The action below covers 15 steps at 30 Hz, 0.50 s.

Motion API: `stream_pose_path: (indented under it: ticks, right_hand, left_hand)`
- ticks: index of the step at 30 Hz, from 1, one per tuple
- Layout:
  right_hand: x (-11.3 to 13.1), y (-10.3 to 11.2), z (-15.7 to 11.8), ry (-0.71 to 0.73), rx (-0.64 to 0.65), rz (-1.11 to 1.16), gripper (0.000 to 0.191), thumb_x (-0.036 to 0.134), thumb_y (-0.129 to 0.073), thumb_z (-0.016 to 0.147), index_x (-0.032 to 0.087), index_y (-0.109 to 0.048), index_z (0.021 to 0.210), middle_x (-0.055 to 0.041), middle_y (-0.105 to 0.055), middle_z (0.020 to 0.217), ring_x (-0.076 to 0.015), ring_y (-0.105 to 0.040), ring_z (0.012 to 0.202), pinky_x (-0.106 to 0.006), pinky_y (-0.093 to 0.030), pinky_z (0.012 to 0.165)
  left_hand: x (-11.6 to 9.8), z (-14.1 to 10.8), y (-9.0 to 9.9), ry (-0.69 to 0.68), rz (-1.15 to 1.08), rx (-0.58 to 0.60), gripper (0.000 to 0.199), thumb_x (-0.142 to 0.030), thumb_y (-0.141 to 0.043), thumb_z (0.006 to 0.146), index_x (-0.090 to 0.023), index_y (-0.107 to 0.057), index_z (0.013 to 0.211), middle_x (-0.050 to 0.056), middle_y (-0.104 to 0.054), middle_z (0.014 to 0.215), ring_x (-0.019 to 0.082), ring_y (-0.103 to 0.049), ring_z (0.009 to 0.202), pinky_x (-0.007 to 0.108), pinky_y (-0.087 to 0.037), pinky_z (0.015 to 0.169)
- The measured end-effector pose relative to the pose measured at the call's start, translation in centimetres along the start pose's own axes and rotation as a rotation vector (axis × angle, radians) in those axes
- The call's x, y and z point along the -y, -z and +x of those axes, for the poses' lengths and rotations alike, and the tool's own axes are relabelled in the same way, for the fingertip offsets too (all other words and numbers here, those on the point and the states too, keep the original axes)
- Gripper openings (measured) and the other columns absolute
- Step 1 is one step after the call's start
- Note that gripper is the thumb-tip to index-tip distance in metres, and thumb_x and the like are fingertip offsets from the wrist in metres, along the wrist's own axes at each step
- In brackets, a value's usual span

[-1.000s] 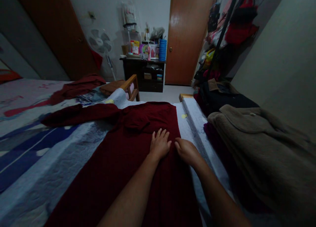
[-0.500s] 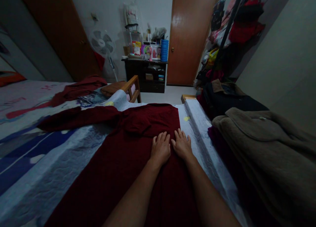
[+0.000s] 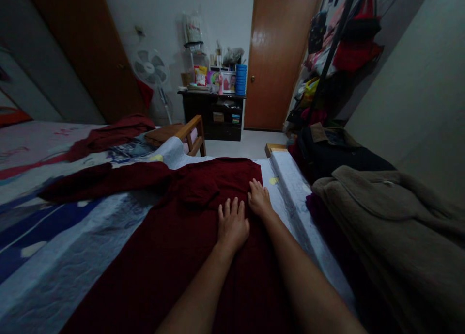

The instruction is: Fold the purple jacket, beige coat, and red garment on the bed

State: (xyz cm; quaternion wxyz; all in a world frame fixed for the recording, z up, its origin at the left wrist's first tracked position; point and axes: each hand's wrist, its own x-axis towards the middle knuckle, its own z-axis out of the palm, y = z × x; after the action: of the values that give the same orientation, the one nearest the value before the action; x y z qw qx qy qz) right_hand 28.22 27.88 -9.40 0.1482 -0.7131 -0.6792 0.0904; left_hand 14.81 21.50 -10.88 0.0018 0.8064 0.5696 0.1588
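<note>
A long dark red garment (image 3: 174,256) with a sleeve lies spread over a light blue padded cover. Its left sleeve (image 3: 109,181) stretches out to the left, and a folded part of the cloth (image 3: 199,191) rests near the top. My left hand (image 3: 233,225) lies flat on the garment, palm down with fingers spread. Further up, near the right edge of the cloth, my right hand (image 3: 259,198) rests with its fingers extended. Neither hand grips the fabric.
On the right are a folded brown fleece coat (image 3: 385,198) and a dark jacket (image 3: 341,150). A bed with a patterned sheet (image 3: 25,222) lies left, with more clothes on it. Beyond stand a wooden chair arm (image 3: 191,128), a black cabinet (image 3: 212,116) and a fan (image 3: 150,67).
My right hand has moved up a little along the garment's right edge. My left hand has shifted slightly down and its fingers are spread wider. The view has tilted slightly.
</note>
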Motion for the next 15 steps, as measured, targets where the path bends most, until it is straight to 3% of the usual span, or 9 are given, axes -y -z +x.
stream_pose_path:
  ticks: [3, 9, 15]
  right_hand:
    - [-0.4, -0.6, 1.2, 0.033, 0.033, -0.029, 0.052, 0.032, -0.04, 0.096, 0.012, -0.04, 0.145, -0.0151, -0.03, 0.156, -0.0264, -0.029, 0.143, -0.043, -0.025, 0.114]
    - [-1.1, -0.9, 2.9, 0.032, 0.032, -0.085, 0.063, 0.047, -0.041, 0.096, 0.01, -0.037, 0.147, -0.0172, -0.024, 0.158, -0.0314, -0.023, 0.145, -0.044, -0.022, 0.114]
    - [-1.4, -0.7, 5.5, 0.06, 0.005, -0.102, 0.062, 0.045, -0.036, 0.098, 0.009, -0.036, 0.147, -0.0158, -0.024, 0.158, -0.0277, -0.02, 0.146, -0.042, -0.017, 0.116]
  left_hand:
    - [-0.1, 0.0, 0.0, 0.007, 0.004, -0.003, 0.056, -0.035, -0.051, 0.087, -0.021, -0.048, 0.141, 0.01, -0.041, 0.152, 0.034, -0.03, 0.141, 0.057, -0.021, 0.116]
    - [-0.2, 0.0, 0.1, 0.009, 0.005, 0.006, 0.056, -0.035, -0.051, 0.088, -0.021, -0.048, 0.142, 0.01, -0.041, 0.152, 0.035, -0.03, 0.141, 0.057, -0.02, 0.116]
    - [-0.2, 0.0, -0.2, 0.01, 0.0, 0.005, 0.056, -0.035, -0.05, 0.088, -0.019, -0.048, 0.142, 0.011, -0.04, 0.152, 0.036, -0.028, 0.141, 0.058, -0.019, 0.116]
